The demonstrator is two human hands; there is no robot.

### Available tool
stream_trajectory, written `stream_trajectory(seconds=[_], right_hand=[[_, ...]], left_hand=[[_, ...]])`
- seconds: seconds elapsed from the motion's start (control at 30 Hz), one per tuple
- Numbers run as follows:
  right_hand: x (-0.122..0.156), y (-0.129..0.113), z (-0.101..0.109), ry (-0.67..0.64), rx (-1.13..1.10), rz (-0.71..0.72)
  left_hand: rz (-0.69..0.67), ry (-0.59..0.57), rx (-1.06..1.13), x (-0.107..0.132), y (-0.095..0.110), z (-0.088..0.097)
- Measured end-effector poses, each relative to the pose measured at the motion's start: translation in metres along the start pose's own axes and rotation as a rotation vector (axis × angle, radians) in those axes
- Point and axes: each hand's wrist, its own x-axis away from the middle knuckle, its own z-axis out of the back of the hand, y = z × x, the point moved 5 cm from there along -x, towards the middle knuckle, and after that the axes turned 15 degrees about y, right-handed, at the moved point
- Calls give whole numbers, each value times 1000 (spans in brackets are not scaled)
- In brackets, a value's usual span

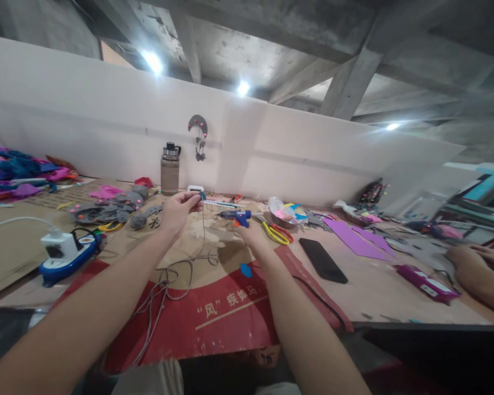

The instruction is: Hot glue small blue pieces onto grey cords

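Observation:
My left hand [183,206] is raised over the middle of the table, its thumb and fingers pinched on a small dark teal piece [202,196]. A thin grey cord [203,230] hangs below that piece and runs into loose loops on the paper. My right hand [249,233] is closed around a blue glue gun [242,217] with an orange trigger, its nozzle turned left toward the left hand. Most of the gun's handle is hidden by the hand. A small blue scrap [246,270] lies on the red and brown paper sheet [230,323] below.
A power strip [68,260] and grey felt pieces [107,208] lie left, with a bottle [170,170] behind. Right are yellow-handled scissors [275,233], a phone [323,260], purple sheets [356,238] and a magenta packet [428,283]. Another person's hand [477,269] rests far right.

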Motion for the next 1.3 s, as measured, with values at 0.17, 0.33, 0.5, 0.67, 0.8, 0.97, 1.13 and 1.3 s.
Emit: stream_trajectory(seconds=[0.17, 0.33, 0.5, 0.67, 0.8, 0.97, 1.13, 1.3], right_hand=[[14, -36, 17, 97, -553, 19], [29, -61, 21, -53, -713, 115], [31, -61, 23, -37, -541, 220], [31, -65, 26, -36, -489, 280], [31, -65, 25, -21, -463, 294], [32, -66, 26, -6, -476, 298], [33, -69, 30, -3, -448, 299], [34, -69, 33, 26, -471, 300]], left_hand=[[51, 60, -7, -6, -3, 8], [95, 66, -45, -7, -7, 9], [94, 61, -59, -6, -6, 8], [96, 64, -52, -4, -4, 7], [83, 43, -57, -4, -3, 5], [74, 29, -71, -4, -5, 5], [60, 24, -85, -4, -4, 5], [39, 30, -105, -3, -3, 4]])
